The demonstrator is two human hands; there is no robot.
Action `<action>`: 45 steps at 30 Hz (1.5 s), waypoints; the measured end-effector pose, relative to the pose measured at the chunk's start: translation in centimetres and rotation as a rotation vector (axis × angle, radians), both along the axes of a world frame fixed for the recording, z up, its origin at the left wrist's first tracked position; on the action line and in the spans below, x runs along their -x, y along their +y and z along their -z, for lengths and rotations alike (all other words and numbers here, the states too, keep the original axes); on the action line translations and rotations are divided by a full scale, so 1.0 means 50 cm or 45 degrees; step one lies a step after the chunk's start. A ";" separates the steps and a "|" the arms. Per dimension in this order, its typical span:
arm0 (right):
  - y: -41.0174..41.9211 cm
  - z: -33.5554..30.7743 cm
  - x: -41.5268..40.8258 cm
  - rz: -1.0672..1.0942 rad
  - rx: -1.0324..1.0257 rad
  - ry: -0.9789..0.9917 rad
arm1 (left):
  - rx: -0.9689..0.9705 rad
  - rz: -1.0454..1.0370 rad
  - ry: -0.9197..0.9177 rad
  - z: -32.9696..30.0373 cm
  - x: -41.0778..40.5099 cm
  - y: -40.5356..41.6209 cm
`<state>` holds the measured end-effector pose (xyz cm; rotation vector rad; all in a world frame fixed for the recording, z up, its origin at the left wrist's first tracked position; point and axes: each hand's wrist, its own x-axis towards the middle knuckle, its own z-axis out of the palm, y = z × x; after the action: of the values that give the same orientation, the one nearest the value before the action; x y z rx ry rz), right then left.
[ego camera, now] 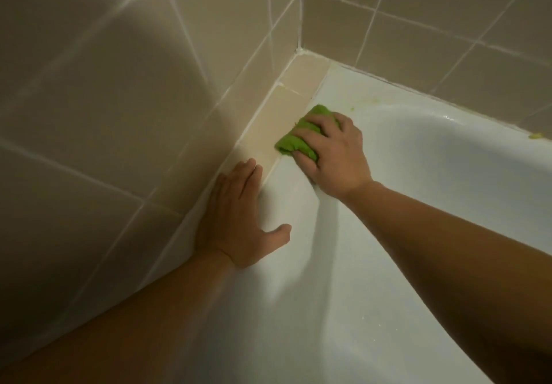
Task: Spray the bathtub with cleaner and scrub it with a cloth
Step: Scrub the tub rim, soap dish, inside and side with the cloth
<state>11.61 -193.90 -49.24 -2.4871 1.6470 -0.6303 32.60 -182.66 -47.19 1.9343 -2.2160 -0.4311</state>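
The cloth (301,135) is bright green, the bathtub (418,156) glossy white with faint yellowish-green smears on its far rim, the ledge (286,105) pale cream, and the wall tiles (119,84) plain beige crossed by white grout lines.

The white bathtub (343,90) rim carries a bunched green cloth (294,141) beside the tiled ledge (277,120).

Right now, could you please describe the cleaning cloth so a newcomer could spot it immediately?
Find the white bathtub where its rim meets the tiled corner. There the right hand grips a bunched cloth against the rim. It is the only bright green item among beige and white.
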 end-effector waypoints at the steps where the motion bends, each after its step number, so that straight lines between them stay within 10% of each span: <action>1: -0.023 -0.010 0.004 0.120 -0.023 -0.048 | -0.004 -0.013 -0.011 -0.003 0.009 -0.011; 9: -0.007 0.021 0.038 -0.331 -0.037 -0.031 | 0.034 -0.018 -0.088 -0.004 0.040 -0.067; 25: -0.144 -0.045 0.000 0.339 -0.239 -0.387 | 0.002 -0.012 -0.112 -0.003 0.069 -0.130; 31: -0.137 -0.027 0.002 -0.194 -0.188 -0.141 | 0.049 -0.001 -0.073 -0.007 0.080 -0.158; 37: -0.238 -0.049 0.009 0.290 -0.226 -0.073 | 0.038 -0.031 -0.021 -0.008 0.088 -0.166; 45: -0.237 -0.045 0.025 -0.081 -0.274 -0.057 | 0.035 -0.023 0.046 -0.010 0.092 -0.179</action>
<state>10.38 -205.77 -47.01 -2.3444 1.5253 -0.4702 28.01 -191.61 -46.69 1.9157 -2.1691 -0.4278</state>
